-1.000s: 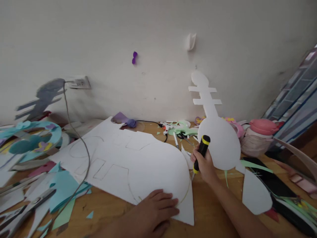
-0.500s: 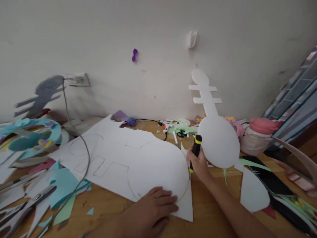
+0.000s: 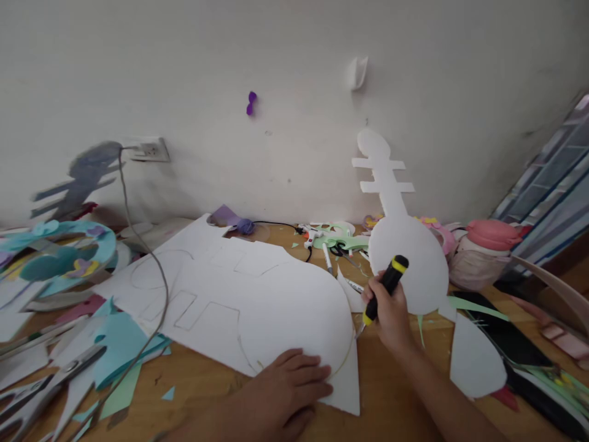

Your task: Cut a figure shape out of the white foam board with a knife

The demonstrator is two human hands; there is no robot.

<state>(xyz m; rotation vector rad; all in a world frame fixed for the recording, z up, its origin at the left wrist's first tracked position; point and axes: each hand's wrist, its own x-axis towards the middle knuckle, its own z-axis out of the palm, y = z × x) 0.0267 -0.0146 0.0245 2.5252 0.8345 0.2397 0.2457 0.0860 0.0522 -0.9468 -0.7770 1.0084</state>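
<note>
A grey wall — lightly scuffed, a white socket at left — rises behind a wooden table.

The craft knife is banded black and yellow; the white sheet is marked with grey outlines; the bench is toned brown.

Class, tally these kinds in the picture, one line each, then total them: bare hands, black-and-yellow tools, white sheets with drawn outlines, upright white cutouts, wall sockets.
Bare hands: 2 (left hand, right hand)
Black-and-yellow tool: 1
White sheet with drawn outlines: 1
Upright white cutout: 1
Wall socket: 1
Total: 6
</note>
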